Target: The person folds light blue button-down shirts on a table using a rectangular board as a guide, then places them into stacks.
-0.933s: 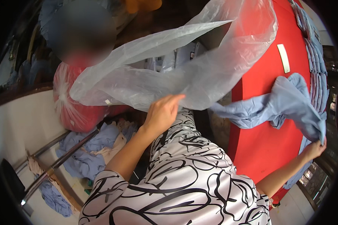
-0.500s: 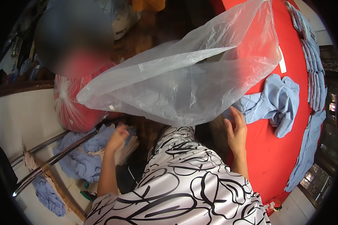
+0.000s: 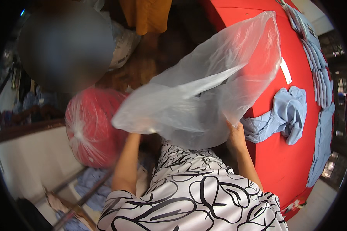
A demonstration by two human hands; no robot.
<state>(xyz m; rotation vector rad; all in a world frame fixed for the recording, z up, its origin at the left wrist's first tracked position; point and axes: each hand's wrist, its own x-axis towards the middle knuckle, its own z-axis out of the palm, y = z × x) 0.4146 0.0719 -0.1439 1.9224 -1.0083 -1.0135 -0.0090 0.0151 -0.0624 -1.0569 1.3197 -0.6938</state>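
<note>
1. Covering the 3 o'clock side, the red table [image 3: 281,161] has an edge which could snag thin plastic.
2. The clear plastic bag [image 3: 216,100] spreads from 9 o'clock to 1 o'clock; it may tear if the hands pull unevenly.
3. The blue garment [image 3: 288,111] lies crumpled at 3 o'clock, one end at the table's edge; a passing arm could drag it down.
4. The right hand [image 3: 237,135], toward 4 o'clock, seems to have its fingers clamped on the bag's edge; a weak pinch might slip.
5. The left hand [image 3: 143,126], at 8 o'clock, is blurred behind the plastic; I cannot tell whether its fingers are together or apart.
6. The white strip [image 3: 285,71], at 2 o'clock, bears no writing that I can read; elsewhere also, no brand or label is legible.
</note>
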